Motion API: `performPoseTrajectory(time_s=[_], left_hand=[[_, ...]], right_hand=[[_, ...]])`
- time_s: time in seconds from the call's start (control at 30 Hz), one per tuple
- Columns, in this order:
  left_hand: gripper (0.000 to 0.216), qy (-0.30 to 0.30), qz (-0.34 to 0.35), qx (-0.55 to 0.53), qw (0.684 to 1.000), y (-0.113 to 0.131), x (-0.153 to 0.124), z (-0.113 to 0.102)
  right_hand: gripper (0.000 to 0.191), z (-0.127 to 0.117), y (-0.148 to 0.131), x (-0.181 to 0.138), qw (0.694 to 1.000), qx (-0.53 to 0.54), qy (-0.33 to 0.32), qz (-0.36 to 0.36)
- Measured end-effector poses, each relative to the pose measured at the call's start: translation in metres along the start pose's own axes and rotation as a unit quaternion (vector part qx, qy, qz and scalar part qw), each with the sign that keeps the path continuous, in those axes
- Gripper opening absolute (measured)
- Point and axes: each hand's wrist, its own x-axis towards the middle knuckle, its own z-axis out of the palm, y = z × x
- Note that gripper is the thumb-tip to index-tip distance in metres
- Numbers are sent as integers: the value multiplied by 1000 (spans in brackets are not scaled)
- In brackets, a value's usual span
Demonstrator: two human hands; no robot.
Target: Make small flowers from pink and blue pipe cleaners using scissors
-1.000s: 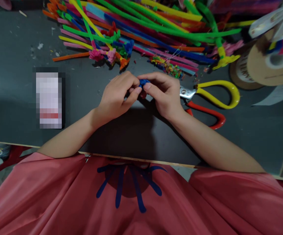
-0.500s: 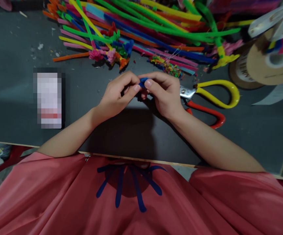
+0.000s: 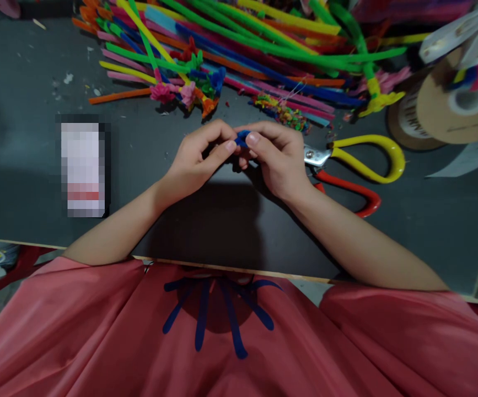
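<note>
Between my fingertips is a small bent piece of blue pipe cleaner (image 3: pixel 242 138), mostly covered by the fingers. My left hand (image 3: pixel 201 157) pinches its left end with thumb and forefinger. On the other side, my right hand (image 3: pixel 282 157) grips it with the thumb on top and the forefinger behind. Both hands are close together above the dark table (image 3: pixel 205 220). Just right of my right hand lie scissors with one yellow handle (image 3: pixel 391 160) and one red handle (image 3: pixel 366 198); their blades are partly hidden behind the hand.
A heap of colourful pipe cleaners (image 3: pixel 263 49) spans the back, with small twisted flower shapes (image 3: pixel 209 88) at its front. Ribbon spools (image 3: pixel 433 110) stand at the right. A pixelated phone (image 3: pixel 82 165) lies left. Blue strips (image 3: pixel 201 320) fan out on the red cloth (image 3: pixel 305 342) over my lap.
My right thumb has shifted slightly to the right along the blue piece, and a little more of it shows. Otherwise the hands stay in place.
</note>
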Motion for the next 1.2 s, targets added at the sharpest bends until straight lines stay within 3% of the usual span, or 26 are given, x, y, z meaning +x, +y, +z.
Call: performPoseTrajectory(time_s=[0.6, 0.87, 1.03, 1.2], left_hand=[[28, 12, -16, 32, 999, 7, 1, 1], [26, 35, -40, -20, 998, 10, 2, 0], [24, 26, -35, -25, 999, 10, 1, -1], [30, 78, -30, 22, 996, 6, -2, -1]], right_hand=[[31, 0, 0, 0, 1000, -21, -4, 11], [41, 0, -1, -1, 998, -55, -8, -7], [36, 0, -2, -2, 997, -76, 4, -30], [35, 0, -4, -3, 995, -99, 0, -25]])
